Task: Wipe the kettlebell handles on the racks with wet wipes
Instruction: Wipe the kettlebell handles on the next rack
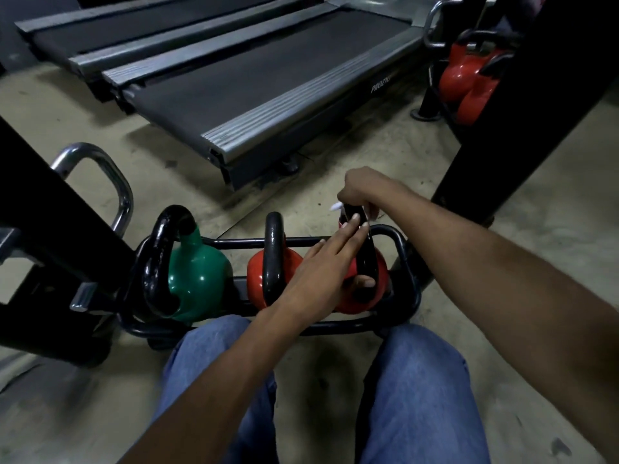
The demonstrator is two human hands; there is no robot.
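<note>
Kettlebells stand in a row on a low black rack (410, 262) at lower centre: green kettlebell (197, 276), middle red kettlebell (256, 279), right red kettlebell (382, 274). The left hand (321, 266) lies with straight fingers against the right one's black handle (366, 259), thumb on its near side. The right hand (360, 189) curls over the handle's top, gripping a white wet wipe (336, 206). Treadmills (268, 78) fill the upper left
</note>
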